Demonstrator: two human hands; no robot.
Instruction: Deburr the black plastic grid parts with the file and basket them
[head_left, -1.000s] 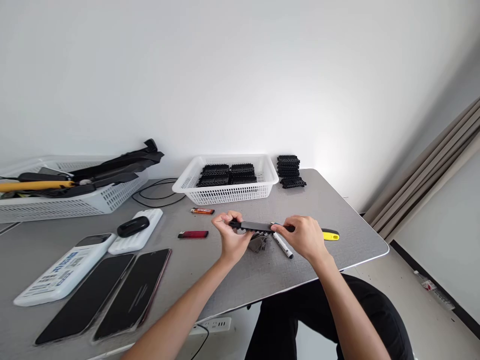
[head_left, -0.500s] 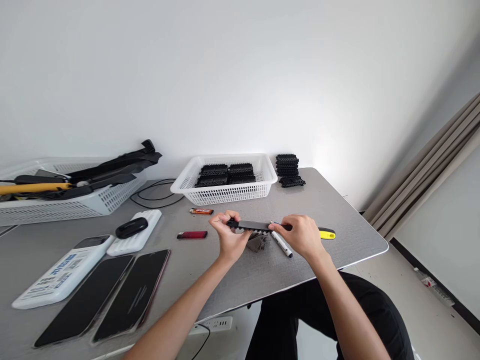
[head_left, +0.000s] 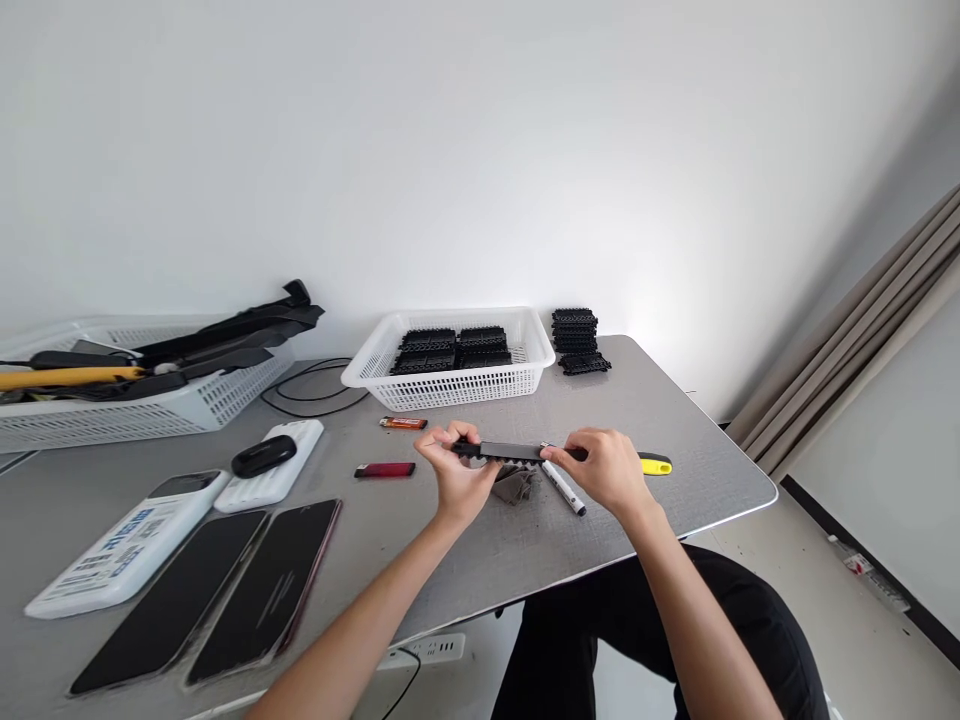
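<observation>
My right hand is wrapped round the handle of a flat file, whose black and yellow butt sticks out to the right. The file's grey blade points left across the top of a black toothed plastic piece. My left hand grips that piece at its left end, thumb below and fingers above. Blade and fingers hide most of the piece. Beneath the hands, a crumpled grey cloth lies on the table, beside a white marker pen.
A white basket holds black toothed pieces; a stack of similar pieces stands to its right. Two lighters lie left of my hands. Farther left are phones, power banks and a basket of tools.
Both hands have shifted only slightly, with the file a touch farther right over the black piece. Everything else stays in place.
</observation>
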